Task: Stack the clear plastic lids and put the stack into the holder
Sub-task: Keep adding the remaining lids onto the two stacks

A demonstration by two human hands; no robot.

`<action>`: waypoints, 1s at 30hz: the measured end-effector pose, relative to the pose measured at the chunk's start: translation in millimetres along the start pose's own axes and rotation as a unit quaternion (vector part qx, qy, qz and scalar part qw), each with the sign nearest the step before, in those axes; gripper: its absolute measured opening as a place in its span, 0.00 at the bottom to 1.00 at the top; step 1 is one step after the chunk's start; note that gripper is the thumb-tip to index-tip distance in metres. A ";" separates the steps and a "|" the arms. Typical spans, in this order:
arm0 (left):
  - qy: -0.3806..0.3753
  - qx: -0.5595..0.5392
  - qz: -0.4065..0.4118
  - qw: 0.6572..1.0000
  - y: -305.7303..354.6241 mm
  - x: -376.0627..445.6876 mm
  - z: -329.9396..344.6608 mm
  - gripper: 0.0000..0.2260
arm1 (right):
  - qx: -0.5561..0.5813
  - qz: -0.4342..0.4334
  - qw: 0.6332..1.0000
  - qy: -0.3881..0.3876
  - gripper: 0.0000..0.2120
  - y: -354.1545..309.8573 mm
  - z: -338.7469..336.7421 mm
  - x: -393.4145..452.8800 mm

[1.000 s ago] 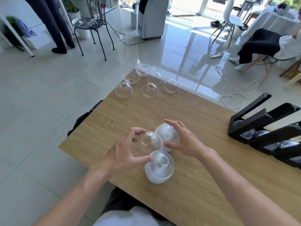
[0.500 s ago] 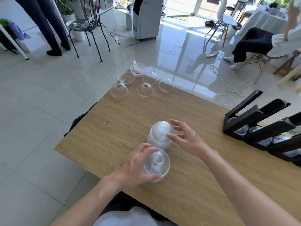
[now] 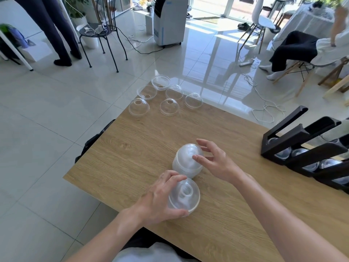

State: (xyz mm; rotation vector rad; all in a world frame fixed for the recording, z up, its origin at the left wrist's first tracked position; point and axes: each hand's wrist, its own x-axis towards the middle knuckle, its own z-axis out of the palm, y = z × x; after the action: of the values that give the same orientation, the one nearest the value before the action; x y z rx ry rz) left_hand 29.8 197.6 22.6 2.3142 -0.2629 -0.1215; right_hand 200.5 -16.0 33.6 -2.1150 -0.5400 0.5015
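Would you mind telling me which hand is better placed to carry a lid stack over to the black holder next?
Probably the right hand: its fingertips touch the far lid stack, on the holder's side. The left hand grips the near stack.

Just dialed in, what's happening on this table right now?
A person is gathering clear dome lids into stacks on a wooden table. The left hand grips the near stack, its fingers curled round its rim. The right hand is open, fingertips touching the far stack. Six loose lids wait at the table's far corner. The black holder at the right already has lids in its slots; neither stack is in it yet.
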 end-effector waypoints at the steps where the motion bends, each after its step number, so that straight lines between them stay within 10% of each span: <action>1: -0.003 -0.012 0.000 1.000 -2.5 -0.3 -0.3 0.43 | -0.001 -0.002 1.000 0.001 0.37 -0.8 -0.3 2.5; 9: 0.028 -0.106 -0.078 0.991 -48.0 24.9 -43.6 0.35 | 0.002 0.001 1.000 0.011 0.11 -19.3 -5.0 50.4; 15: 0.105 -0.105 -0.139 0.979 -117.3 67.5 -106.9 0.05 | -0.044 0.012 0.998 0.036 0.08 -32.5 2.1 107.3; 30: 0.168 0.115 -0.166 0.965 -217.5 187.6 -203.4 0.15 | -0.203 0.104 0.973 0.047 0.19 -59.6 33.1 264.6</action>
State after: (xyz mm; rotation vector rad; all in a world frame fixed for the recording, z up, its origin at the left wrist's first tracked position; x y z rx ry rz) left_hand 279.8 444.6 2.6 2.5433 0.3004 0.1444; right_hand 389.7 181.0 24.5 -2.5905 -0.3911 0.4294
